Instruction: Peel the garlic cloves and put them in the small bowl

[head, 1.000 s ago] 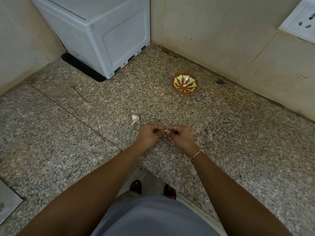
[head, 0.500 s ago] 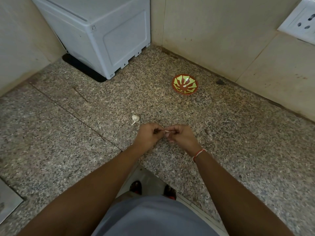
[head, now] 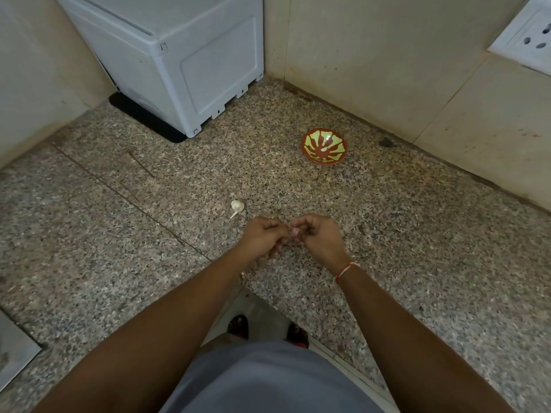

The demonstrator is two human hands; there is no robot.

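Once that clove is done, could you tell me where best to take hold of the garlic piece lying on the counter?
Pinch the garlic piece across its rounded bulb, coming from above. It lies on its side on the counter, its thin tail pointing toward the person; the tail looks too slender to grip firmly.

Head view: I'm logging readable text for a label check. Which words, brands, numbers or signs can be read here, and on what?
None can be read.
White appliance: plain panels, no visible label.
Wall socket: holes only, no markings legible.
Small bowl: painted red and green pattern, no lettering.
Granite counter: speckles only.
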